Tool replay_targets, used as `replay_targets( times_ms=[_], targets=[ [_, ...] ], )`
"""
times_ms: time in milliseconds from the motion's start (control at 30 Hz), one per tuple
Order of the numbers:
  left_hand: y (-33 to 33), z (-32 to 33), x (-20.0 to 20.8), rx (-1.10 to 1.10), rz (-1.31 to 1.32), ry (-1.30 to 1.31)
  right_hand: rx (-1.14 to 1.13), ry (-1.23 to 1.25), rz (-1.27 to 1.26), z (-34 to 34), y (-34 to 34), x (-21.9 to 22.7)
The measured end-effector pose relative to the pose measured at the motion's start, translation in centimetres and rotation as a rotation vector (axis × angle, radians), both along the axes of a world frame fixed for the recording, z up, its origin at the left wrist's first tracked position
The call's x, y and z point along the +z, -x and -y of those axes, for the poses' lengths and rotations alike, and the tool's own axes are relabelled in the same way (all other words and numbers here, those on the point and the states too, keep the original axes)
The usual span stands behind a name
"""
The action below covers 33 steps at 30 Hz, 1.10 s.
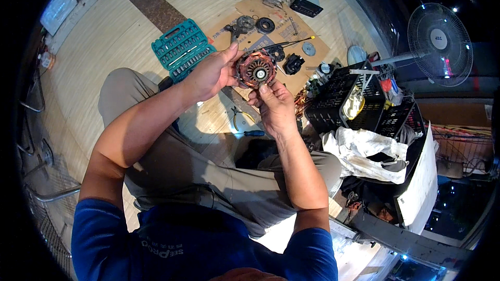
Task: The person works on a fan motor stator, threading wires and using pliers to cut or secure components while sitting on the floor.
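Head view, hands point(210, 76) stretched forward, grasping a round copper-wound part point(255, 67) from left and lower right

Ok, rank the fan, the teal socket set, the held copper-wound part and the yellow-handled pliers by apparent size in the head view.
Largest to smallest:
1. Fan
2. Teal socket set
3. Copper-wound part
4. Yellow-handled pliers

This ranks apparent size only.
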<state>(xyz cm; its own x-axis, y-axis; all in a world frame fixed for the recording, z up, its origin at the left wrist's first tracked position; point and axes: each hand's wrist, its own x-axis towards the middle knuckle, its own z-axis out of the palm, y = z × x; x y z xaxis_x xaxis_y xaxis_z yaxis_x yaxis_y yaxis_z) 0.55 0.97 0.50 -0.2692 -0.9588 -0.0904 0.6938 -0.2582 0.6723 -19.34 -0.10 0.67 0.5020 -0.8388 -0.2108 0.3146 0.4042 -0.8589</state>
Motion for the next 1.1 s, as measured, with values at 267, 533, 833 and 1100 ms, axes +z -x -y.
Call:
replay_targets(
  times_ms=[267,533,833,1100],
  targets=[
    [0.57,0.0,0.37,0.071,0.078,-0.037,0.006,-0.049,0.037,0.11,0.05,0.08],
    [0.12,0.09,0.02,0.018,-0.017,-0.008,0.016,-0.063,0.063,0.27,0.2,-0.11],
    [0.12,0.07,-0.3,0.028,0.012,0.018,0.041,-0.06,0.079,0.36,0.44,-0.29],
    [0.37,-0.25,0.49,0.032,0.084,0.012,0.022,-0.074,0.145,0.32,0.36,-0.2]
  ],
)
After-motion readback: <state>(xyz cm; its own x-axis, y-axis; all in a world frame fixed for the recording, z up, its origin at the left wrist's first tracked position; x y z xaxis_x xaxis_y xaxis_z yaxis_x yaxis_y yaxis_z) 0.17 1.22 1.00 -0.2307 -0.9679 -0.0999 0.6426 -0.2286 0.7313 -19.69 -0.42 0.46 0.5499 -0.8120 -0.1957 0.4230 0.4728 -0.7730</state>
